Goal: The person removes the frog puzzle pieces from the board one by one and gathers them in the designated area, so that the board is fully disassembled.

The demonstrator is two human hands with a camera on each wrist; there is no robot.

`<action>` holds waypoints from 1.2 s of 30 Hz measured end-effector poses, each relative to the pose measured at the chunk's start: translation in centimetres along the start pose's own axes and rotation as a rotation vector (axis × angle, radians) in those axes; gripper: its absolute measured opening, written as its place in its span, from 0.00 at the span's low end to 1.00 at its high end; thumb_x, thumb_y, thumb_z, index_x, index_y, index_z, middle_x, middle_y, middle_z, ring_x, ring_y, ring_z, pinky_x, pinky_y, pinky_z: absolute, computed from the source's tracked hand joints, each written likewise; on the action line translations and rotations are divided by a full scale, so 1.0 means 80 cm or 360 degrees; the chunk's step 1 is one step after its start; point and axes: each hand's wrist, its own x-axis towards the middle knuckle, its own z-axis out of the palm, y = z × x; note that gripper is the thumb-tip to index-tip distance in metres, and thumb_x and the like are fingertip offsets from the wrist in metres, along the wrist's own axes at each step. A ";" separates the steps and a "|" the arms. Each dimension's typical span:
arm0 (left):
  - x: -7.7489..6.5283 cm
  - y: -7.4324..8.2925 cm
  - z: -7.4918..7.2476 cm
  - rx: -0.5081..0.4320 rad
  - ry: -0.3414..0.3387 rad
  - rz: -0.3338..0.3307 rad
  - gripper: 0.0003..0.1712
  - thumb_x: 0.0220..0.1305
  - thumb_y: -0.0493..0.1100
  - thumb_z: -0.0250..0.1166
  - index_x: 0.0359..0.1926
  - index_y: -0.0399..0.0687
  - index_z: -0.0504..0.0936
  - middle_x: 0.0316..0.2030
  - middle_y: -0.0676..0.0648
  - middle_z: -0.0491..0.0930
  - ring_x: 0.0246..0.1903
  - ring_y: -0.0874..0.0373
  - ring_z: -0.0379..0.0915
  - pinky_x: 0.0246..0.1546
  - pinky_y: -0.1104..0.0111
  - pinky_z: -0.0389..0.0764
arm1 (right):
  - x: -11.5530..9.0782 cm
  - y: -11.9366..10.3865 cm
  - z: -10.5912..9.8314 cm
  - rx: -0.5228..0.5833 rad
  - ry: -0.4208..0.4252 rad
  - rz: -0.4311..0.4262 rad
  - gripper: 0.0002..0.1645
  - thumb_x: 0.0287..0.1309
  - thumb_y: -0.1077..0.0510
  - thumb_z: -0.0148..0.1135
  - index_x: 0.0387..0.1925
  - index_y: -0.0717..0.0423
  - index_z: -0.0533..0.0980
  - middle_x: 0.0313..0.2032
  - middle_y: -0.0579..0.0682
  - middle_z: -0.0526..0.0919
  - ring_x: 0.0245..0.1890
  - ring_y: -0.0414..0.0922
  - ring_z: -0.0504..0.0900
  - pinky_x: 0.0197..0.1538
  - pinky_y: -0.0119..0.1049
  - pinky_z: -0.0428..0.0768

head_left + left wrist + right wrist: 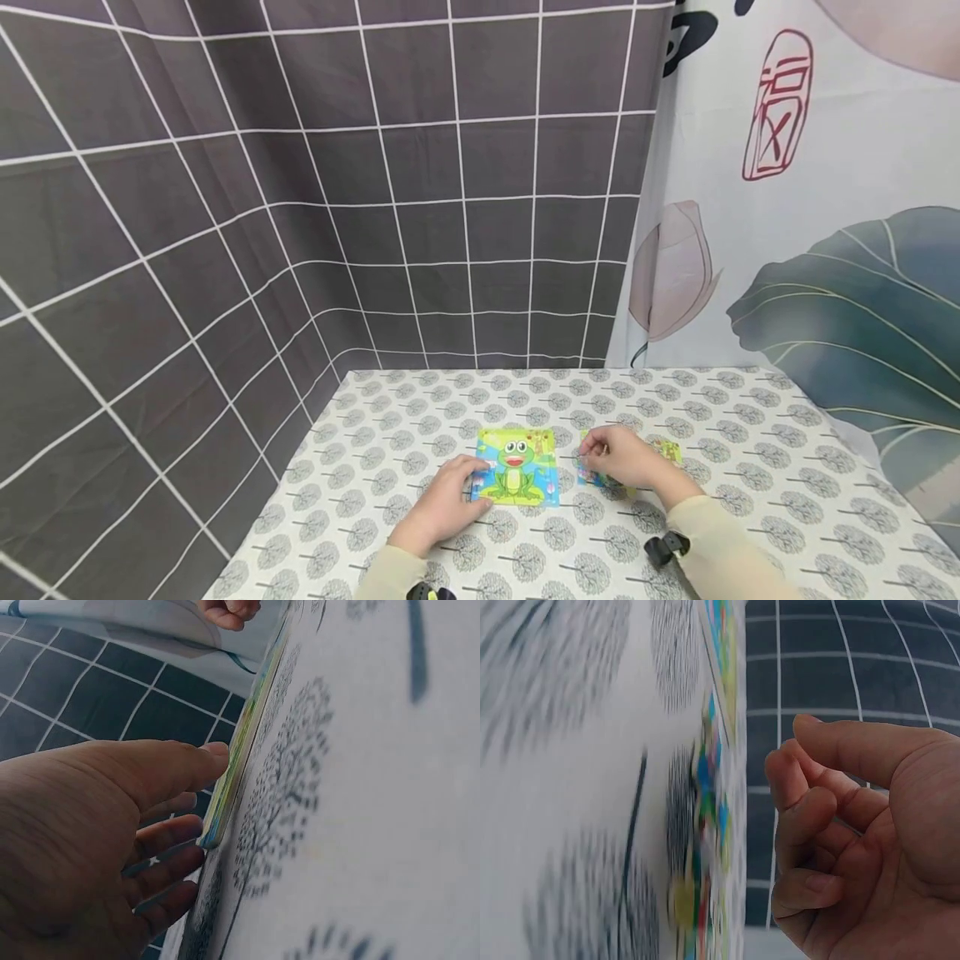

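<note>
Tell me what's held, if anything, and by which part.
Nothing I can see: the left hand rests at the frog puzzle's left edge; the right hand looks empty.

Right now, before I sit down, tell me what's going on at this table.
A person's left hand is at the left side of a frog picture that lies flat on a tree-print cloth, with the thumb at its lower left corner. The right hand hovers over some colourful pieces to the right of the picture, fingers curled. The right wrist view shows no piece between its fingers, so those pieces seem to be lying on the cloth.
</note>
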 end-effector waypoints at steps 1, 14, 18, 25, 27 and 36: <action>0.000 -0.001 0.000 0.0000 0.0004 -0.0013 0.35 0.60 0.48 0.76 0.68 0.50 0.78 0.67 0.51 0.75 0.68 0.47 0.68 0.71 0.44 0.69 | 0.003 -0.003 0.006 0.0009 -0.0007 -0.0013 0.04 0.62 0.62 0.71 0.36 0.53 0.83 0.29 0.46 0.79 0.29 0.44 0.75 0.30 0.34 0.77; 0.000 -0.015 0.002 0.0067 0.0048 -0.0054 0.36 0.58 0.51 0.78 0.65 0.44 0.81 0.64 0.53 0.77 0.64 0.51 0.70 0.70 0.49 0.71 | 0.033 -0.040 0.061 0.0052 -0.0125 -0.0101 0.07 0.59 0.62 0.74 0.37 0.53 0.82 0.30 0.44 0.79 0.30 0.42 0.77 0.33 0.33 0.80; 0.000 -0.017 0.002 0.0097 0.0055 -0.0054 0.35 0.58 0.51 0.78 0.64 0.43 0.82 0.62 0.54 0.78 0.62 0.52 0.71 0.69 0.50 0.72 | 0.037 -0.046 0.073 0.0110 -0.0170 -0.0108 0.05 0.60 0.63 0.72 0.37 0.53 0.83 0.28 0.45 0.80 0.26 0.42 0.79 0.28 0.33 0.80; 0.000 -0.018 0.001 0.0119 0.0069 -0.0065 0.35 0.57 0.52 0.79 0.64 0.43 0.82 0.61 0.54 0.78 0.62 0.52 0.71 0.69 0.51 0.73 | 0.044 -0.053 0.089 0.0143 -0.0202 -0.0109 0.05 0.61 0.62 0.73 0.38 0.51 0.84 0.26 0.44 0.80 0.22 0.41 0.78 0.26 0.34 0.81; 0.000 -0.018 0.000 0.0115 0.0071 -0.0067 0.35 0.58 0.52 0.79 0.64 0.43 0.82 0.61 0.54 0.78 0.62 0.52 0.71 0.69 0.51 0.73 | 0.046 -0.055 0.092 0.0127 -0.0197 -0.0126 0.06 0.59 0.61 0.75 0.37 0.51 0.84 0.27 0.44 0.80 0.24 0.40 0.77 0.30 0.34 0.81; 0.000 -0.017 -0.001 0.0093 0.0076 -0.0052 0.35 0.58 0.51 0.78 0.64 0.42 0.82 0.61 0.52 0.78 0.62 0.51 0.71 0.69 0.50 0.72 | 0.050 -0.075 0.104 0.0063 -0.0218 -0.0201 0.10 0.52 0.64 0.78 0.36 0.53 0.84 0.27 0.43 0.81 0.27 0.40 0.79 0.33 0.32 0.82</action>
